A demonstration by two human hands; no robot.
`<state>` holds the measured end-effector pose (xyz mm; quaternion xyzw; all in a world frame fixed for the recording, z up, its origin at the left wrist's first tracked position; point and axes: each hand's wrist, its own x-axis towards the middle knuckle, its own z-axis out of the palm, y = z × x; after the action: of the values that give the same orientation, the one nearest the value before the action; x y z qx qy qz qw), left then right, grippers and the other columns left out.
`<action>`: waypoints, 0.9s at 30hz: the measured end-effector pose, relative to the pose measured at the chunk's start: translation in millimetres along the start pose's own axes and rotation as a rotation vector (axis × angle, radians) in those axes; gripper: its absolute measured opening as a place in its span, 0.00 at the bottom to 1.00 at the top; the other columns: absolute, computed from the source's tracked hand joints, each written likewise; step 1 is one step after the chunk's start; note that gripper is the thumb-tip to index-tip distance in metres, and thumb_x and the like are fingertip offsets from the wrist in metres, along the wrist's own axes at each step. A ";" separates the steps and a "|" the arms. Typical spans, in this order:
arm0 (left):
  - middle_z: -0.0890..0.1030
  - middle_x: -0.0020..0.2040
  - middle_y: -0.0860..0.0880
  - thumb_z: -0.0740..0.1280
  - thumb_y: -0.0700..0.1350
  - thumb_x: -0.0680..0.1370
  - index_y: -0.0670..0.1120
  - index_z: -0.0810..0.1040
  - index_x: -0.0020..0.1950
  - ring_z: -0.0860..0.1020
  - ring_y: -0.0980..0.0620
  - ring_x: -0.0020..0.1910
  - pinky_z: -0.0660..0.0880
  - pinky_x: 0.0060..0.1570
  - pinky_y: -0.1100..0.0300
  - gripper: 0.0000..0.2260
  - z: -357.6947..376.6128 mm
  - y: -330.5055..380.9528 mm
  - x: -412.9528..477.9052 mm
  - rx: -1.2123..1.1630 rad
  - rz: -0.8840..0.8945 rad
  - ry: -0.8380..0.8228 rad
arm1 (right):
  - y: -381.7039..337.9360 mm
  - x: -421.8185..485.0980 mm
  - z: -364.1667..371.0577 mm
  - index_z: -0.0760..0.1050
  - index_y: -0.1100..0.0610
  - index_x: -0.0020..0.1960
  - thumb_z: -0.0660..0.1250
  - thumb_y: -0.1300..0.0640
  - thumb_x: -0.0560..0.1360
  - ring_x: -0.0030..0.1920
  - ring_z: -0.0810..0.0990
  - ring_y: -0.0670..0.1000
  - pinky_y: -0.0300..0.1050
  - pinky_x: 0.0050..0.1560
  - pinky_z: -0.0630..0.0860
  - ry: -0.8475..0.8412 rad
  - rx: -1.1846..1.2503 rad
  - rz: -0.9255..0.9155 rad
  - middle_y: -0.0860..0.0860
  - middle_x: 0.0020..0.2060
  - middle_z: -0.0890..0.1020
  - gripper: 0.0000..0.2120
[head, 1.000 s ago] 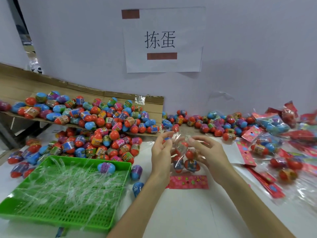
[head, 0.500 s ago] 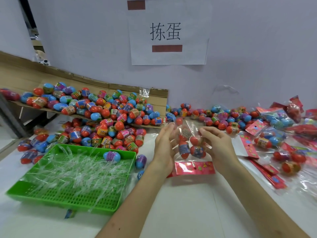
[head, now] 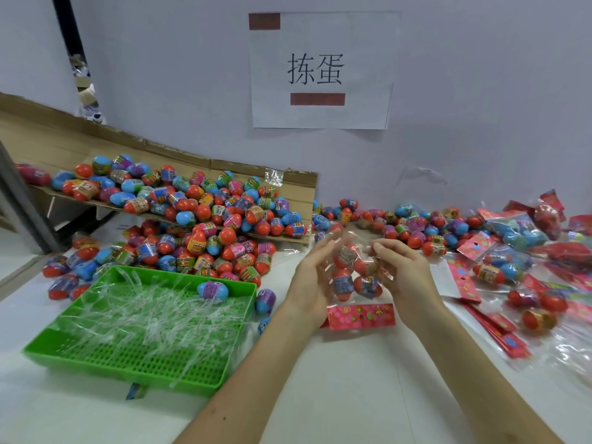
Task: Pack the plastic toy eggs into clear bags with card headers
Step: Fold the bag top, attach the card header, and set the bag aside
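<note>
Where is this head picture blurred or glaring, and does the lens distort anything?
Head view: motion blur smears the fingertips of the left hand; glare glints on the clear bag and the plastic strips in the green tray; the wall sign is sharp; the wide-angle lens bends lines near the edges.

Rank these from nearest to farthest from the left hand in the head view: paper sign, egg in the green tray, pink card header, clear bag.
1. clear bag: touching the left hand, on its right.
2. pink card header: on the table, just below the bag.
3. egg in the green tray: off to the left.
4. paper sign: on the wall, far back.
</note>
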<state>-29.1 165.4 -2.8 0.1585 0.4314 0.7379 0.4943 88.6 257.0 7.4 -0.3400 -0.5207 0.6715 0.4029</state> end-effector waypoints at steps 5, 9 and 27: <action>0.85 0.61 0.48 0.61 0.50 0.85 0.53 0.81 0.67 0.83 0.47 0.55 0.80 0.36 0.59 0.13 5.3 2.1 -4.2 0.026 0.085 -0.036 | -2.2 2.3 -3.1 0.84 0.55 0.55 0.65 0.60 0.81 0.44 0.85 0.46 0.37 0.40 0.78 -0.085 0.001 -0.030 0.51 0.46 0.87 0.09; 0.84 0.63 0.49 0.57 0.50 0.87 0.52 0.79 0.68 0.84 0.49 0.57 0.82 0.39 0.59 0.15 3.3 3.5 -5.1 0.042 0.089 -0.103 | -2.7 2.9 -4.6 0.84 0.52 0.58 0.68 0.56 0.79 0.51 0.86 0.52 0.44 0.46 0.81 -0.190 -0.046 -0.045 0.54 0.53 0.87 0.09; 0.84 0.64 0.48 0.65 0.48 0.79 0.54 0.81 0.66 0.84 0.50 0.61 0.83 0.48 0.56 0.17 5.5 1.4 -8.9 -0.093 0.098 -0.233 | -6.3 -1.0 -5.1 0.83 0.54 0.42 0.59 0.65 0.80 0.41 0.83 0.49 0.44 0.43 0.78 -0.217 0.259 -0.012 0.51 0.40 0.84 0.17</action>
<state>-22.2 160.2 3.1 0.2408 0.3280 0.7569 0.5114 94.6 259.1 12.4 -0.2075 -0.4722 0.7634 0.3888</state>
